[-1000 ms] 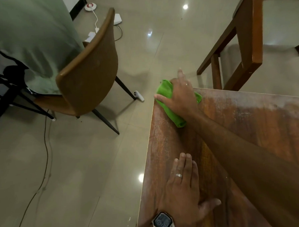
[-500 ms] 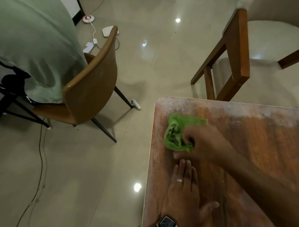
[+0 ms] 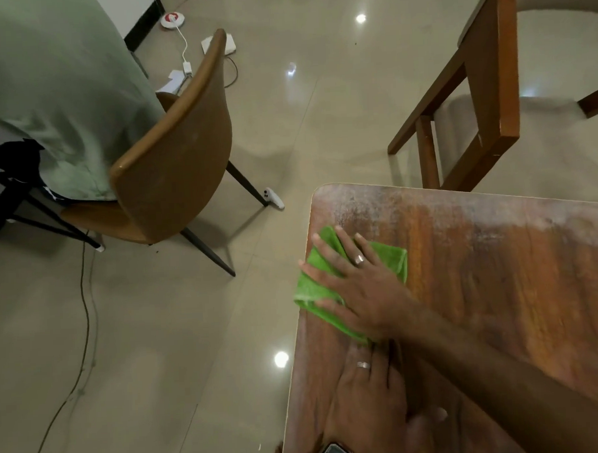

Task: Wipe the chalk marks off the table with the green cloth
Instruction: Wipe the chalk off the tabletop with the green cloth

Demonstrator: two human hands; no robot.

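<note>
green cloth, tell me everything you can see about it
The green cloth is bright lime, soft and fuzzy like microfibre, with a stitched hem. It is folded into a rumpled pad and lies flat on the wooden table near its left edge, one corner reaching slightly past that edge. The right hand presses down on it, palm flat, fingers spread, covering its middle. The left hand rests on the table just below it. Pale chalky haze lies on the wood beyond.

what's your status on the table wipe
Right hand flat, pressing green cloth at table's left edge. Left hand flat on wood, bracing. Chalk haze remains along far edge. Nothing blocking.
</note>
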